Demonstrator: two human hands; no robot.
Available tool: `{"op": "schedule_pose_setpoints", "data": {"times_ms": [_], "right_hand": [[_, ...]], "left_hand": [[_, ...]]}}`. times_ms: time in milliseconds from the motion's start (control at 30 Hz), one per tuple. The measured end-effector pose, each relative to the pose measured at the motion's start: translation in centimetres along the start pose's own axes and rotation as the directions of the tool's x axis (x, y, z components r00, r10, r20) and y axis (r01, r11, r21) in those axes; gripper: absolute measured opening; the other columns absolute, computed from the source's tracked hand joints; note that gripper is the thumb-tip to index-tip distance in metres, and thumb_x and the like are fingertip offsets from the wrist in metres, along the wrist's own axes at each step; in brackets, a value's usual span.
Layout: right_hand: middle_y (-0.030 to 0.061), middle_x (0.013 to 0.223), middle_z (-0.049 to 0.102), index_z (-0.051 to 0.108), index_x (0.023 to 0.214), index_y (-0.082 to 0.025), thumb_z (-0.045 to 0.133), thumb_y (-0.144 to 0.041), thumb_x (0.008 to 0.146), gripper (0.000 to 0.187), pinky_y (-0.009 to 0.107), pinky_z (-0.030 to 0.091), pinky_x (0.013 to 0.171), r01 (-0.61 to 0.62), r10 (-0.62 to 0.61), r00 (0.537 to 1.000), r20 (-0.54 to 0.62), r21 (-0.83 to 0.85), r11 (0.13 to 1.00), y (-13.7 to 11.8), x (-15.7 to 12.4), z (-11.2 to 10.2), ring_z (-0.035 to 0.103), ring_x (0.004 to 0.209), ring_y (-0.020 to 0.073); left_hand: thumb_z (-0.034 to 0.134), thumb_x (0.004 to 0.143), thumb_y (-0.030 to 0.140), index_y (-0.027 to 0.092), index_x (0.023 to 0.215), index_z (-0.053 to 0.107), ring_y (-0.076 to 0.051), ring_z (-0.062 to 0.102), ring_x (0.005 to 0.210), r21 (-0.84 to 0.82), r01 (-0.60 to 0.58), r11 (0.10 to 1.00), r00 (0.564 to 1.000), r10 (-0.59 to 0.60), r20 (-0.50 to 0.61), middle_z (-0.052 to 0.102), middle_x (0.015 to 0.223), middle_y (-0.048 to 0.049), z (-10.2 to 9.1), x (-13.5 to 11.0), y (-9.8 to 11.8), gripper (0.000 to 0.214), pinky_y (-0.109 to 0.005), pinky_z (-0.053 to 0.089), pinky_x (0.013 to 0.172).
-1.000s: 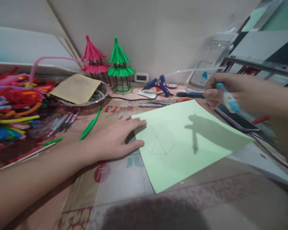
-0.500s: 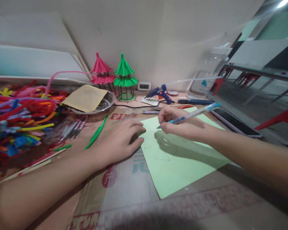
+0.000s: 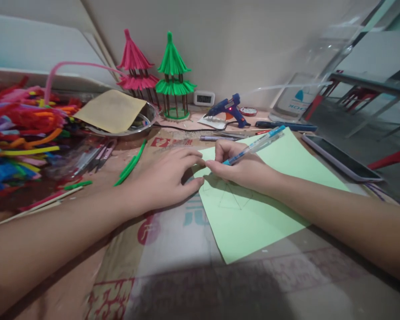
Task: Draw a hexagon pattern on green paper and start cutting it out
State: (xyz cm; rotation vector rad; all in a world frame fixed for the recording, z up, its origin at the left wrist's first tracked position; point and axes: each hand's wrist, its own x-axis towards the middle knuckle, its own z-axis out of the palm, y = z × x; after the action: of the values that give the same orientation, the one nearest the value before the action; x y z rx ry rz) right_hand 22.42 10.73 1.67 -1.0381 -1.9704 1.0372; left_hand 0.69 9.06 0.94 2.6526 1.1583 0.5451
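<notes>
A light green sheet of paper (image 3: 253,235) lies at a slant on the cardboard, with faint pencil-like lines forming triangles near its left side. My right hand (image 3: 242,166) rests on the sheet, its fingers pinched round a blue, clear-barrelled pen (image 3: 256,146) that leans up to the right. Its tip is hidden behind the fingers. My left hand (image 3: 173,178) lies flat at the paper's left edge, fingers spread and holding nothing. The fingertips of the two hands are close together. Green pipe cleaners (image 3: 131,164) lie left of my left hand.
Colourful pipe cleaners (image 3: 23,129) pile up at left, near a metal bowl (image 3: 150,118) topped with yellowish paper. Behind stand a pink pagoda model (image 3: 135,58) and a green one (image 3: 173,62), a small clock (image 3: 204,98) and a blue glue gun (image 3: 228,109). A phone (image 3: 342,158) lies at right.
My right hand has moved left and lower onto the paper with the pen, closer to my left hand. My left hand stays at the paper's edge. The camera view has tipped downward.
</notes>
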Motion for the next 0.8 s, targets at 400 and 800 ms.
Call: {"op": "schedule_pose_setpoints", "data": {"times_ms": [400,800], "right_hand": [[-0.0097,0.053,0.047,0.044,0.068,-0.023,0.068,-0.021,0.084,0.03,0.024,0.029,0.047,-0.024,0.023,1.0,-0.009,-0.079,0.997,-0.28,0.14,0.22,0.042,0.047,0.0067],[-0.0087,0.056,0.047,0.044,0.069,-0.023,0.067,-0.027,0.086,0.029,0.025,0.03,0.049,-0.016,0.016,1.0,-0.001,-0.071,0.997,-0.48,-0.11,0.01,0.041,0.05,0.0079]], "left_hand": [[0.052,0.095,0.043,0.016,0.12,0.067,-0.032,0.056,0.131,0.004,-0.001,1.0,1.0,0.001,0.011,0.064,0.135,-0.0154,-0.03,0.11,0.08,0.039,-0.052,0.043,0.112],[0.053,0.096,0.043,0.017,0.12,0.067,-0.033,0.054,0.133,0.003,-0.013,1.0,1.0,0.013,-0.01,0.063,0.137,-0.0158,0.05,-0.07,-0.03,0.038,-0.053,0.042,0.114]]}}
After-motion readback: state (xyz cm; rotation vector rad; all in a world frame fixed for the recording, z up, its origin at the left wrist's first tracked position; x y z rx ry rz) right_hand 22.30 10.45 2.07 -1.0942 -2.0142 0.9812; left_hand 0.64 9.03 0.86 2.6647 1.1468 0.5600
